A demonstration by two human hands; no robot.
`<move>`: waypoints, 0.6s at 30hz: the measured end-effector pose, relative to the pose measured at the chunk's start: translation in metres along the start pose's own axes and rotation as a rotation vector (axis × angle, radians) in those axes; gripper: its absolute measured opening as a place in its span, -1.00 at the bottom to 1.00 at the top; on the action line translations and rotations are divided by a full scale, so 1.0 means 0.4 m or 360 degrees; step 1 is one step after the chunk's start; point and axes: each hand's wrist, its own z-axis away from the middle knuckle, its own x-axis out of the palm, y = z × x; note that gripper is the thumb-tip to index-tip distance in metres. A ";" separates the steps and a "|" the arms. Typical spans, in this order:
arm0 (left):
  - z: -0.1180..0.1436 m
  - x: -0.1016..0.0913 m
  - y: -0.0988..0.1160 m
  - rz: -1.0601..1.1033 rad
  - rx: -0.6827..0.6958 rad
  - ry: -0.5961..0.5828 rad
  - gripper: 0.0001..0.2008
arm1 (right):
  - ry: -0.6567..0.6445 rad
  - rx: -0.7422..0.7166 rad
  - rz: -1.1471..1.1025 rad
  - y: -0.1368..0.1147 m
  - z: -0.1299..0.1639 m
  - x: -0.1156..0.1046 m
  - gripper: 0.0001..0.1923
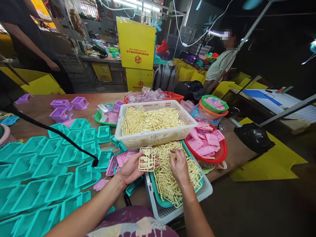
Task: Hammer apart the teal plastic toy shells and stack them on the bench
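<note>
My left hand [129,168] grips a cream plastic sprue frame [147,159] with small moulded parts inside it, held flat side up. The thumb lies on the frame's near left edge and some fingers pass beneath it. To its right, my right hand [179,164] hovers at or touches the heap of cream sprue frames [165,177]; its fingers are curved and apart, with nothing visible between them. That heap fills a teal basket [154,189], which sits in a white crate [208,190]. Behind both hands stands a white basket [158,137] of similar cream pieces.
Rows of teal trays [56,161] cover the left of the table, with purple boxes [61,114] behind. At right is a red basket [223,151] of pink parts. A black cable [54,130] crosses the trays. Two people stand farther back, near yellow cartons [135,42].
</note>
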 end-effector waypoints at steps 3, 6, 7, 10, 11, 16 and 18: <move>-0.004 -0.008 -0.008 -0.0069 0.0034 0.0020 -0.46 | -0.0035 -0.0124 -0.0125 -0.050 0.001 0.005 -0.75; -0.009 -0.011 -0.023 -0.0165 0.0076 0.0093 -0.56 | -0.0218 -0.0247 -0.0303 -0.106 0.002 0.020 -0.74; -0.011 -0.011 -0.029 -0.0194 0.0082 0.0132 -0.62 | -0.0258 -0.0289 -0.0326 -0.120 0.002 0.027 -0.74; -0.008 -0.011 -0.046 -0.0259 0.0087 0.0256 -0.68 | -0.0285 -0.0364 -0.0372 -0.149 0.000 0.047 -0.80; -0.006 -0.011 -0.048 -0.0276 0.0083 0.0290 -0.66 | -0.0281 -0.0360 -0.0410 -0.154 0.000 0.051 -0.85; 0.008 -0.013 -0.032 -0.0233 0.0108 0.0276 -0.46 | -0.0307 -0.0159 -0.0815 -0.149 0.004 0.037 -0.85; 0.010 -0.010 -0.016 -0.0170 0.0117 0.0175 -0.39 | -0.0272 0.0061 -0.1022 -0.134 0.002 0.019 -0.81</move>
